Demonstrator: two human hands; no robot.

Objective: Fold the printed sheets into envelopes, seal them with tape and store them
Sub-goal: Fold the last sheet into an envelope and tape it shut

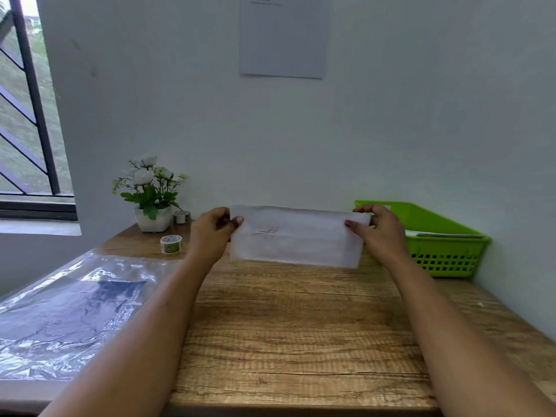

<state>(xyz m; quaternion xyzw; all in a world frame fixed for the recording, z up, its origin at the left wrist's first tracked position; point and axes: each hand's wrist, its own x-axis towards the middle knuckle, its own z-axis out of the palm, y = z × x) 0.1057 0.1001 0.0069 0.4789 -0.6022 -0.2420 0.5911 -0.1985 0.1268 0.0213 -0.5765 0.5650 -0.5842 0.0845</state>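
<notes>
A white folded sheet is held upright above the far part of the wooden table, with faint print showing through near its middle. My left hand pinches its left end between thumb and fingers. My right hand pinches its right end the same way. A green plastic basket stands just right of the sheet, with some flat paper inside. Two tape rolls lie at the back left: one tape roll in front and a second tape roll beside the flower pot.
A white pot of artificial flowers stands at the table's back left corner. A clear plastic sleeve holding printed sheets covers the left side. The wall is close behind; a paper notice hangs on it. A barred window is at left.
</notes>
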